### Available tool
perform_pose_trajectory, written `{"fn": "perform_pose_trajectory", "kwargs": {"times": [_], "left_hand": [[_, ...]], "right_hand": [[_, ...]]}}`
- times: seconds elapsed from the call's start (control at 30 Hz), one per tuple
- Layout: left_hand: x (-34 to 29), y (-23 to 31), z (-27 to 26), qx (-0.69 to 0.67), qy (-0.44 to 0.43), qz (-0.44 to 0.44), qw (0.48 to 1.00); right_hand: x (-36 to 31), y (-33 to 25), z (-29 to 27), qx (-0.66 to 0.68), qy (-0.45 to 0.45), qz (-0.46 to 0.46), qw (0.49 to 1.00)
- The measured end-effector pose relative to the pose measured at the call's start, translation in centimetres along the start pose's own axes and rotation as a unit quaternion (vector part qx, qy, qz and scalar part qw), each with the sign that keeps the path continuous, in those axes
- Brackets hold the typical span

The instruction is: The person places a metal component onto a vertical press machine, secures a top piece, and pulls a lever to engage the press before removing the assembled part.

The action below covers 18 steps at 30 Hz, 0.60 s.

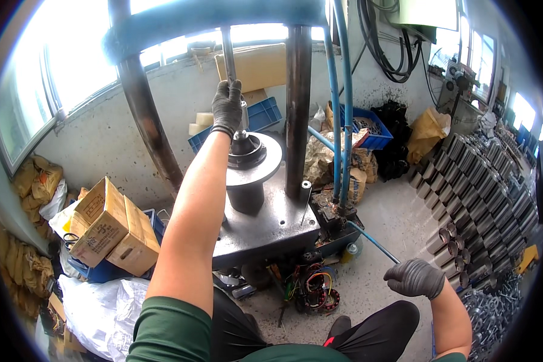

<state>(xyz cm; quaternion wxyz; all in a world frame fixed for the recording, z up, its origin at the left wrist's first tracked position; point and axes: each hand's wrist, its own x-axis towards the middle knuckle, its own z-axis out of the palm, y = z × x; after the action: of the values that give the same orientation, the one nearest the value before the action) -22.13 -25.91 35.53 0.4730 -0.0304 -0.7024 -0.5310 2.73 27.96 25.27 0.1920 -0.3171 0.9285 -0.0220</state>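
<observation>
Grey gloves [414,279] cover both hands: the left hand [227,107] wraps a slim steel rod [228,54] above a smooth round flange [270,161] on the flat, straight-edged press bed [265,232]; the right hand [417,280] clenches a blue lever [374,242]. Speckled floor [389,202] stretches toward stacked metal tubes [464,199].

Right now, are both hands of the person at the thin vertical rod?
No, only the left hand is at the thin vertical rod; the right hand is at the end of the blue lever.
</observation>
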Motion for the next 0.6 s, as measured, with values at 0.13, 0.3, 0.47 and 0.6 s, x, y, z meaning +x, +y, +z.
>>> {"fn": "perform_pose_trajectory", "kwargs": {"times": [0.13, 0.3, 0.47, 0.6], "left_hand": [[-0.2, 0.0, 0.2, 0.003, -0.001, -0.007, 1.0], [0.3, -0.7, 0.1, 0.0, 0.001, 0.003, 1.0], [0.2, -0.8, 0.2, 0.003, 0.0, -0.006, 1.0], [0.2, -0.9, 0.4, -0.004, 0.002, -0.008, 1.0]], "right_hand": [[0.2, 1.2, 1.0, 0.07, 0.102, -0.04, 0.991], [0.2, 0.5, 0.4, -0.004, -0.008, -0.006, 1.0], [0.1, 0.6, 0.2, 0.048, 0.075, -0.04, 0.995], [0.2, 0.4, -0.2, 0.009, 0.011, -0.014, 1.0]]}}
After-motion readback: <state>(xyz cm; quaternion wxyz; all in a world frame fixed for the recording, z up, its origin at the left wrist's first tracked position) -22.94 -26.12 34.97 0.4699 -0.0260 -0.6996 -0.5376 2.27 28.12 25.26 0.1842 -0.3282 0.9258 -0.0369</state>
